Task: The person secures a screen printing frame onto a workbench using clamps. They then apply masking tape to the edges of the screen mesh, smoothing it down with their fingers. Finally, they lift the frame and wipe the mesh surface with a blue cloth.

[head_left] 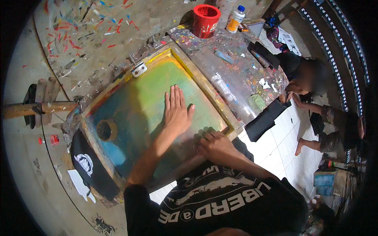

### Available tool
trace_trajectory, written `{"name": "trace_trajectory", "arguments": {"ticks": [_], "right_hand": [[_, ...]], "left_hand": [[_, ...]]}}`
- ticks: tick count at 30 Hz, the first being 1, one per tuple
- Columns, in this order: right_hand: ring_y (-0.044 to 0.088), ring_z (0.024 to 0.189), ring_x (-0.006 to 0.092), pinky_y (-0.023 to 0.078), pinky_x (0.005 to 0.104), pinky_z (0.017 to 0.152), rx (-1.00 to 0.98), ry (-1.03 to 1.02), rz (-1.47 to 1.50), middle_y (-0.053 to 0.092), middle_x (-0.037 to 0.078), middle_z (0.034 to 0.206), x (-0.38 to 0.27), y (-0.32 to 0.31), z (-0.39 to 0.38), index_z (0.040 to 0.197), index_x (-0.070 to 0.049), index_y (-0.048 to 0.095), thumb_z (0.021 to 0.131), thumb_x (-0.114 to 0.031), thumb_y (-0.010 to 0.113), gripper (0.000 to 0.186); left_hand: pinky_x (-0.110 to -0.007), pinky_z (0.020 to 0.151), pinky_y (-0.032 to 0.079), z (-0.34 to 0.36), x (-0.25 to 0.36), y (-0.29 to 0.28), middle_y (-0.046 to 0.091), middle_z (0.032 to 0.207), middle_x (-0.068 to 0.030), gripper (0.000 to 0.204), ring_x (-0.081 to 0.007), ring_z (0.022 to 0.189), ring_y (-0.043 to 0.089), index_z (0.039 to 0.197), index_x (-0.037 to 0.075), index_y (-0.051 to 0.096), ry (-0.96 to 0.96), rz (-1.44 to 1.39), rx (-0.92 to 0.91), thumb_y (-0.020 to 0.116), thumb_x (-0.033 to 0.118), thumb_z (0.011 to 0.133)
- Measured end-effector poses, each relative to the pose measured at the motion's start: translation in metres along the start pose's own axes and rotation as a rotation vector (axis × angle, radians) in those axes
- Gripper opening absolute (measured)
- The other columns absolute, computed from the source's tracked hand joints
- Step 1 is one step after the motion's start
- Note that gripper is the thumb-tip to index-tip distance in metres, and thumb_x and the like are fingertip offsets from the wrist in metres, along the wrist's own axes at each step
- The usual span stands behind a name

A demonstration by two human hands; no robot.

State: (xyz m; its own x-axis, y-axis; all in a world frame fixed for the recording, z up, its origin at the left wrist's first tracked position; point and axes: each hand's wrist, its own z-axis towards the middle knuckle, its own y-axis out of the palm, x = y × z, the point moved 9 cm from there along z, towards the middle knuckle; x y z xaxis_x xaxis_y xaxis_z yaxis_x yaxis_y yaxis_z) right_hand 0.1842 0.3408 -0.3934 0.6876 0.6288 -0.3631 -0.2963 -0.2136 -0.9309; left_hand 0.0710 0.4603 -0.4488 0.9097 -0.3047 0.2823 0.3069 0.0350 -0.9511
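Closest to the camera is my own black shirt (236, 202), with white print across the chest. Beyond it, in front of me, lies a wooden frame (204, 85) stretched with mesh (138, 129), stained green, yellow and blue. My left hand (178, 114) lies palm down on the mesh, flat and wide, fingers side by side and thumb held out. My right hand (217, 145) is at the near right part of the frame, its fingers bent; I cannot tell whether they grip the edge or only rest there.

A brown ring (113, 129), like a roll of tape, sits toward the left end of the mesh, and a metal hinge (138, 69) is at the frame's far edge. By the left end hangs a black cloth (92, 163) with a round white emblem, and a white paper piece (80, 184) is just beside it.

Past the frame's right side, the paint-spattered surface (246, 47) carries a red bucket (206, 23) and, near it, a white bottle (235, 19) with a blue cap. Over to my right, a barefoot person (291, 65) bends low above the white tiled floor (283, 147), well apart from my hands.
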Motion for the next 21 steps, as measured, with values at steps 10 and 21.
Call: {"name": "trace_trajectory", "arguments": {"ticks": [10, 21], "right_hand": [[0.07, 0.099, 0.0344, 0.052, 0.0447, 0.093, -0.317, 0.052, 0.18, 0.072, 0.019, 0.1, 0.005, -0.009, 0.009, 0.101, -0.005, 0.072, 0.099, -0.038, 0.06, 0.036], [0.054, 0.131, 0.0367, 0.043, 0.0475, 0.111, 0.108, -0.529, 0.175, 0.06, 0.02, 0.138, -0.078, 0.012, 0.305, 0.138, -0.005, 0.058, 0.075, -0.03, 0.081, 0.072]], "left_hand": [[-0.055, 0.128, -0.001, 0.021, -0.02, 0.008, 0.015, 0.169, -0.0278, 0.078, -0.0356, 0.16, 0.006, 0.157, -0.015, 0.019, -0.19, 0.019, -0.13, 0.031, 0.045, 0.109], [-0.055, 0.11, 0.036, -0.166, -0.15, -0.156, 0.052, 0.133, -0.0265, 0.056, -0.0439, 0.126, 0.049, 0.133, -0.007, 0.054, -0.506, 0.216, 0.605, 0.071, 0.018, 0.085]]}}
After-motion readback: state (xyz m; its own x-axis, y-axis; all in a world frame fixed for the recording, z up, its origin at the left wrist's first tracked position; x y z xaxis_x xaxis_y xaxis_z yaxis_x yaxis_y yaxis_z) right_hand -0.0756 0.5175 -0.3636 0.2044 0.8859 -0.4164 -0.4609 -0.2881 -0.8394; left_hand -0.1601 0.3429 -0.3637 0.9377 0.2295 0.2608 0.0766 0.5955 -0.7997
